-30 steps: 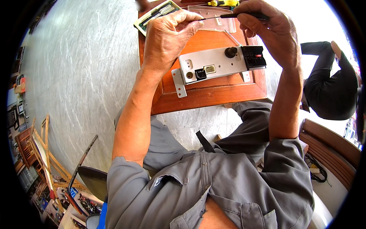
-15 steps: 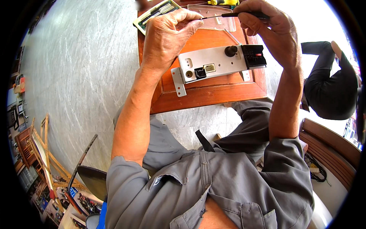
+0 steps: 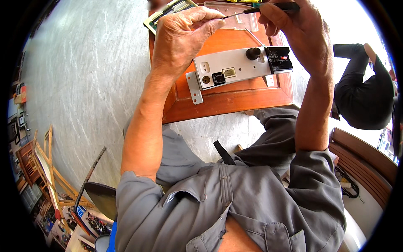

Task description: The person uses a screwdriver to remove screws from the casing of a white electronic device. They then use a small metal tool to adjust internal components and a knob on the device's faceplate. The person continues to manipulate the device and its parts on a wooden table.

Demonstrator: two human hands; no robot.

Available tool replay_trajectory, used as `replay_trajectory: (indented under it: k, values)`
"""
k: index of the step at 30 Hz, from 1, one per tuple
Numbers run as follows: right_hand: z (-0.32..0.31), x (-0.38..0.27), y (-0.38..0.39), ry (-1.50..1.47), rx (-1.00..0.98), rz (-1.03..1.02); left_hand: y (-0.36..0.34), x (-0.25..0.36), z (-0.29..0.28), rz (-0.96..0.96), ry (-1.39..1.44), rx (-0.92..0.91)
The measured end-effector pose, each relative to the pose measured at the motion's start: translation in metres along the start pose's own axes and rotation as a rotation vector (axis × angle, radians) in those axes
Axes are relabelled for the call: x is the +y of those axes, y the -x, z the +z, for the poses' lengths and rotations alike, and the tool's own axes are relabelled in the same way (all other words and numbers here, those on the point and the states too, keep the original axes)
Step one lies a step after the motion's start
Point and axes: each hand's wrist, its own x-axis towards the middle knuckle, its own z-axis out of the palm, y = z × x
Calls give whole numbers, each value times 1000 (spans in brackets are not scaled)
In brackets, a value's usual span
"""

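My left hand [image 3: 178, 44] is closed, thumb and finger pinched at the tip of a thin screwdriver [image 3: 251, 10]; any small piece there is too small to tell. My right hand [image 3: 304, 40] grips the screwdriver's black handle. Below both lies a silver metal unit [image 3: 243, 74] with a black knob [image 3: 253, 53], connector sockets, a black end block [image 3: 278, 63] and a mounting bracket [image 3: 194, 88]. A thin rod [image 3: 253, 36] slants up behind it toward a clear plastic tray [image 3: 231, 25] holding small bits.
The wooden table [image 3: 184, 110] also carries a tool case [image 3: 150, 23] and a yellow tool [image 3: 239, 1] at the back. A person in black [image 3: 363, 96] is at the right. Wooden frames [image 3: 50, 159] and a metal-framed chair [image 3: 98, 197] stand at lower left.
Both hands and the screwdriver have shifted slightly up and left in view, as have the table and unit. The grip looks the same.
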Motion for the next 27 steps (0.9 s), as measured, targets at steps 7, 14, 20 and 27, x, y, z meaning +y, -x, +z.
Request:
replay_trajectory:
  k: [7, 14, 20, 27]
  values:
    - [6, 13, -6, -295, 46, 6, 1, 28, -8, -32, -35, -25]
    - [5, 15, -2, -409, 51, -278, 8, 33, -11, 6, 90, -21]
    - [0, 15, 2, -351, 40, -416, 18, 36, -14, -11, 170, -75]
    - [6, -3, 17, -150, 68, -449, 29, 38, -21, -76, 274, -187]
